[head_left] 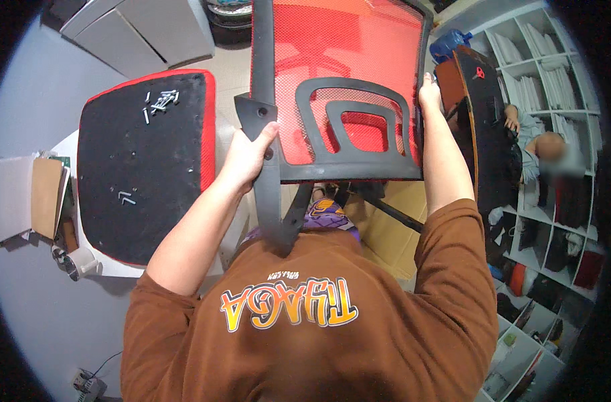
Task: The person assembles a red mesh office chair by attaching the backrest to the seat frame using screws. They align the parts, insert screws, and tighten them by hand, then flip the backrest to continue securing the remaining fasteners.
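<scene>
A chair backrest (359, 53) with red mesh, a black frame and a looped black lumbar support (305, 100) stands up in front of me. My left hand (248, 157) is closed round a black armrest (268, 194) with bolt holes, which lies along the backrest's left edge and bends sharply near my shirt. Gripping the right edge of the frame is my right hand (428, 92), its fingers partly hidden behind. To my left lies a red-edged seat cushion (165, 161), black underside up. Several silver bolts (163, 102) and small L-shaped hex keys (126, 197) rest on it.
A white mug (82, 263) and a stack of folders (45, 194) sit left of the cushion. Cardboard (392, 244) and a black bar (396, 211) are below the backrest. At right, another person (533, 151) is by a dark desk (483, 120) with red scissors (479, 72), before white shelves (526, 74).
</scene>
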Available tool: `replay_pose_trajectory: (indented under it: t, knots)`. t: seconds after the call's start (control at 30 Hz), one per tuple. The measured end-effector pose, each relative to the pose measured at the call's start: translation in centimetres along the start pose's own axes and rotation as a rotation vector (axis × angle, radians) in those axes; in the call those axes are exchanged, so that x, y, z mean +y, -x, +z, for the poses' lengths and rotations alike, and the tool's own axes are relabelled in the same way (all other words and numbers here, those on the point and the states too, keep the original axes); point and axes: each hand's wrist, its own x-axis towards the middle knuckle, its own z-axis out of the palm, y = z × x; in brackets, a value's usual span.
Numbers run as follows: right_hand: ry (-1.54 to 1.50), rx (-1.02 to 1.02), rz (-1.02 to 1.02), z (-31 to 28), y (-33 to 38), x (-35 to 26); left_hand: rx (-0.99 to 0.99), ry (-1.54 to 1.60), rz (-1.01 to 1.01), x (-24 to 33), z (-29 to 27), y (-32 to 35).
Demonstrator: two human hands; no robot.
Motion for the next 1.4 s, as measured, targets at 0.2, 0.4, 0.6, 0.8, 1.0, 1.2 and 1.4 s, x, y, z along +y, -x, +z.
replay_pose_trajectory:
  t: [0.2, 0.4, 0.6, 0.8, 1.0, 1.2, 1.4]
  knots:
    - [-0.176, -0.021, 0.121, -1.5, 0.2, 1.7, -0.05, -0.085, 0.024, 2.0, 1.2, -0.6]
    - [-0.458, 0.454, -0.499, -4.0, 2.8, -2.0, -0.002, -0.24, 0.079, 2.3, 2.2, 0.4]
    - [-0.717, -0.435, -0.764, -4.7, 12.2, -10.9, 0.089, -0.194, -0.025, 1.8, 2.5, 2.5]
    - [-0.584, -0.584, -0.763, -2.3, 18.8, -10.7, 0.151, 0.102, -0.04, 0.8, 2.4, 3.2]
    - [-0.475, -0.525, -0.791, -3.2, 19.4, -10.9, 0.179, 0.239, -0.046, 0.6, 2.5, 3.7]
    - [-0.183, -0.578, -1.075, -3.9, 22.7, -14.5, 0.124, 0.299, -0.033, 1.0, 4.0, 3.9]
    - [-0.221, -1.259, -0.611, -3.9, 23.4, -16.1, 0.065, 0.245, -0.002, 1.4, 4.6, 4.3]
